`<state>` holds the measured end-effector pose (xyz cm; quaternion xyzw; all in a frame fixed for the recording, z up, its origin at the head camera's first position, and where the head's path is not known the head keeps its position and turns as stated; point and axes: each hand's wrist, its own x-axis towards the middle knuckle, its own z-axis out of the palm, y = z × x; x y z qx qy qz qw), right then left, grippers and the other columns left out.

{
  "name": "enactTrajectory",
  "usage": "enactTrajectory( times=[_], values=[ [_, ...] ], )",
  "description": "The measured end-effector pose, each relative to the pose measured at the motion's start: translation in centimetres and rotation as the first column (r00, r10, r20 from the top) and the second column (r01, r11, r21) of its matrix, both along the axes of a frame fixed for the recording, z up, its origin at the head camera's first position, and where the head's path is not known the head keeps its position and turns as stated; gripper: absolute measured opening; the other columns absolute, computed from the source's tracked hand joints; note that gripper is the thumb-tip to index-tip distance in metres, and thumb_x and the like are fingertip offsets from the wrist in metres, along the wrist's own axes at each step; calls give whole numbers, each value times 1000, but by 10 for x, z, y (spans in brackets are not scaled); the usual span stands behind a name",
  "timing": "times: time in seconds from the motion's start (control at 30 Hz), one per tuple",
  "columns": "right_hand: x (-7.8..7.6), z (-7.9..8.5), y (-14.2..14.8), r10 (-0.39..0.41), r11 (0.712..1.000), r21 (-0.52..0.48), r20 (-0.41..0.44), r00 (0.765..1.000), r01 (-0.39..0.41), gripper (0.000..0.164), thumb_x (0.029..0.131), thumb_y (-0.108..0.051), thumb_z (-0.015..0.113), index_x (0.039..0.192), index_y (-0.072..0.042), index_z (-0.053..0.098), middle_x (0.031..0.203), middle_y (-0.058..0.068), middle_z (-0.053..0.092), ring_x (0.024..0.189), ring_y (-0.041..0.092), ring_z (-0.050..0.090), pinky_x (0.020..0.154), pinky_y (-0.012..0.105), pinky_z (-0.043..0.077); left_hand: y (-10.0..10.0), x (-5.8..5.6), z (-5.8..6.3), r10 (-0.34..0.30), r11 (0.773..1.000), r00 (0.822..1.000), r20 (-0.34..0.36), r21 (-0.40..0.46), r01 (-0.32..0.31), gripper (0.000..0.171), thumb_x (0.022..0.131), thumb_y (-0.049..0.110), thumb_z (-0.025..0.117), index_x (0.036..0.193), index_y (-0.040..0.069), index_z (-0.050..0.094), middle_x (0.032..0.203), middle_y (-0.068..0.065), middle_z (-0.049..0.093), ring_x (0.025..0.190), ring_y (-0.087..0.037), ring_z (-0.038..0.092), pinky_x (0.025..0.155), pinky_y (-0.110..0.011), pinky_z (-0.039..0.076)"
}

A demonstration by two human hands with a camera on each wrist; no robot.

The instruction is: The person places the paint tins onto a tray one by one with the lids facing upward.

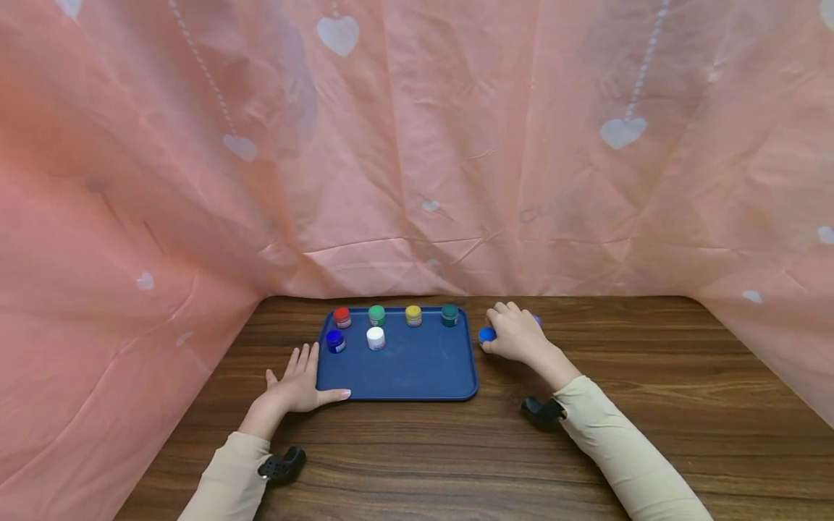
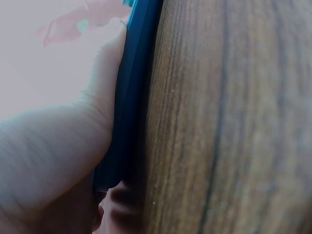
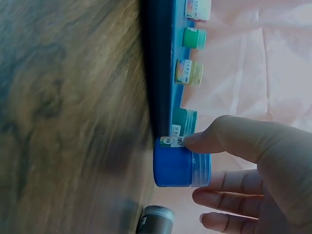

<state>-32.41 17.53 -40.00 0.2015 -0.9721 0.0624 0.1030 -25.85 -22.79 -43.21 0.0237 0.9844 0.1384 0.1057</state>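
Observation:
A blue paint jar (image 3: 173,165) with a clear lid is pinched by my right hand (image 1: 517,334), thumb against its label, just right of the tray. In the head view only its blue end (image 1: 486,335) shows beside the fingers. My left hand (image 1: 295,387) rests at the near left corner of the blue tray (image 1: 410,376), thumb along the front rim and fingers straight by the left side. On the tray stand red (image 1: 342,317), green (image 1: 377,315), yellow (image 1: 413,316) and dark green (image 1: 449,315) jars at the back, with dark blue (image 1: 335,341) and white (image 1: 376,339) jars before them.
Behind my right hand, a purple item (image 1: 537,320) peeks out, mostly hidden. A dark jar (image 3: 155,220) stands near the held one in the right wrist view. Pink curtain (image 1: 456,181) hangs around the back and sides of the wooden table (image 1: 404,463).

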Motion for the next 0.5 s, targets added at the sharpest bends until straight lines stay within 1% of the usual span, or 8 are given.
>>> enactTrajectory(
  times=[0.23, 0.33, 0.5],
  values=[
    [1, 5, -12, 17, 1000, -21, -35, 999, -18, 28, 76, -34, 76, 87, -11, 62, 91, 6, 59, 90, 26, 53, 73, 43, 46, -1, 0, 0, 3, 1000, 1000, 13, 10, -3, 134, 68, 87, 55, 156, 1, 0, 161, -29, 3, 150, -45, -2, 103, -81, -5],
    [3, 8, -18, 30, 999, -29, -42, 999, -31, 30, 77, -35, 76, 88, -11, 63, 92, 6, 59, 89, 25, 53, 73, 43, 47, 0, 0, -1, 4, 1000, 1000, 10, 12, -4, 134, 69, 86, 55, 156, 0, 1, 161, -29, 4, 150, -45, -1, 103, -81, -4],
    [5, 12, -28, 46, 998, -38, -48, 998, -48, 31, 77, -39, 75, 87, -12, 63, 90, 4, 57, 89, 24, 52, 73, 41, 45, 0, 1, 0, 4, 1000, 1000, 1, 2, -4, 131, 71, 83, 57, 156, 0, 2, 161, -30, 6, 150, -46, 1, 102, -82, -1]
  ],
)
